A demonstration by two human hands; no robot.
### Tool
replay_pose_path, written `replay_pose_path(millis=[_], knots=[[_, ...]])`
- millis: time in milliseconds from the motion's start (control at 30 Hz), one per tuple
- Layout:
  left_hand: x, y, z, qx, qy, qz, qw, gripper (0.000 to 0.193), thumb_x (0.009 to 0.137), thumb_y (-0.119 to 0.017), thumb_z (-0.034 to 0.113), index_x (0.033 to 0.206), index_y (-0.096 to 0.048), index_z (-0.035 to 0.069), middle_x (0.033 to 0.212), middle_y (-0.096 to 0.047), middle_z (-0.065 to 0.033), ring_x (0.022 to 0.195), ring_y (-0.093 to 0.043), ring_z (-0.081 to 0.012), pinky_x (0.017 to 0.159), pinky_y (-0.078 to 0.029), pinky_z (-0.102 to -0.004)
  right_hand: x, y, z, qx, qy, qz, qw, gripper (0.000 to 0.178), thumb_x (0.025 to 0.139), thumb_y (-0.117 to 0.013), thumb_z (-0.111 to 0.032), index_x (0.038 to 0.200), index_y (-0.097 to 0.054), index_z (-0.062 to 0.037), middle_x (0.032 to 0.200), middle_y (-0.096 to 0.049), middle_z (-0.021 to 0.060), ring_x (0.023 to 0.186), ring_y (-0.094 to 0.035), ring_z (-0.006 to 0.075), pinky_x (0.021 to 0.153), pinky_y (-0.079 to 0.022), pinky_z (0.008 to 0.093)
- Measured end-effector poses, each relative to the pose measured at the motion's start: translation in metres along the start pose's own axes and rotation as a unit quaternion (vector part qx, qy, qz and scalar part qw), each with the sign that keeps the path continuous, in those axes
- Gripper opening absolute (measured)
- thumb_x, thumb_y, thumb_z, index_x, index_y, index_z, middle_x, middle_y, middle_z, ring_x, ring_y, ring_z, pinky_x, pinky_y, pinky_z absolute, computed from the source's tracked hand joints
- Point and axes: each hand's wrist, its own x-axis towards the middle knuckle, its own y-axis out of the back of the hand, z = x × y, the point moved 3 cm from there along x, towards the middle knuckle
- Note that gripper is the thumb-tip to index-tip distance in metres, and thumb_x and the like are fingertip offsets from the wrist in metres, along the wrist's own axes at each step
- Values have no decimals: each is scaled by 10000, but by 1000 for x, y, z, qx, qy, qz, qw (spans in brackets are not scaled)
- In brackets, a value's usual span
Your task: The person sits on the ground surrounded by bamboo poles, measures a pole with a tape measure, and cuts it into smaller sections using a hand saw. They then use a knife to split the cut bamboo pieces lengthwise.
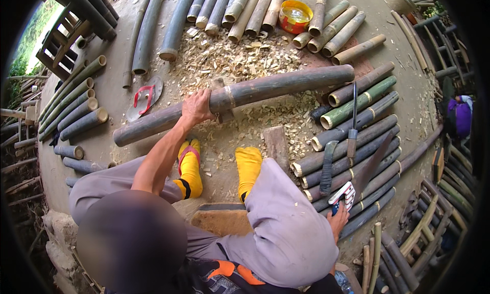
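While gripped, pole (240, 97) perhaps mid-span.

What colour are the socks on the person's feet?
Bright yellow socks, with black bands at the ankles; the head view shows them clearly.

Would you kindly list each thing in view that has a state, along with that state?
Left hand: closed on the long bamboo pole.
Long bamboo pole: lying across the wood chips, held at its middle.
Right hand: gripping the small red-and-white object.
Small red-and-white object: held above the stacked poles.
Yellow tin: open, lid off.
Red sandal: off the foot, lying on the ground.
Knife: resting on the stacked poles, unheld.
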Motion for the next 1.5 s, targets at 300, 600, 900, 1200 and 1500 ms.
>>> replay_pose_path(millis=[300, 600, 900, 1200, 1500], knots=[[2, -11, -10, -13, -34, 24, 999, 812, 509, -853, 369, 1198, -512, 110, 1094, -608, -101, 1068, -593, -286, 881, -477, -429, 35, 14, 35, 133, -54, 164, 976, 417, 728, -720, -56, 1099, -558, 44, 1022, -622, 248, 951, -591, 429, 843, -453, 475], [-6, -11, -26, -3, -31, 25, 999, 839, 513, -856, 374, 1220, -503, 93, 1091, -611, -107, 1045, -602, -289, 881, -486, -433, 7, 154, -50, 373, -32, 326, 868, 272, 891, -632, -167, 1063, -591, 39, 785, -624, 156, 589, -561, 197, 590, -480, 349], [11, -10, -13, 11, -36, -12, 999, 786, 582, -801, 437, 1226, -490, 110, 1157, -593, -115, 1097, -573, -282, 918, -450, -494, -24, 131, -237, 500, 153, 172, 835, 243, 781, -588, -75, 987, -570, 52, 715, -600, 66, 644, -575, 155, 626, -485, 294], [32, -17, 23, -162, 58, 56, 983, 602, 836, -505, 577, 1203, -623, 114, 1136, -659, -109, 1094, -591, -256, 953, -325, -506, -34, 80, -334, 516, 277, 15, 811, 518, 764, -656, -2, 1253, -520, 97, 1160, -638, 225, 961, -690, 288, 793, -559, 340], [26, -15, 26, -128, 74, 61, 987, 626, 805, -539, 610, 1207, -619, 136, 1149, -656, -86, 1099, -590, -222, 988, -291, -526, -36, 85, -328, 500, 293, -14, 815, 496, 780, -676, -24, 1238, -527, 97, 1151, -639, 231, 943, -696, 305, 781, -561, 347]])
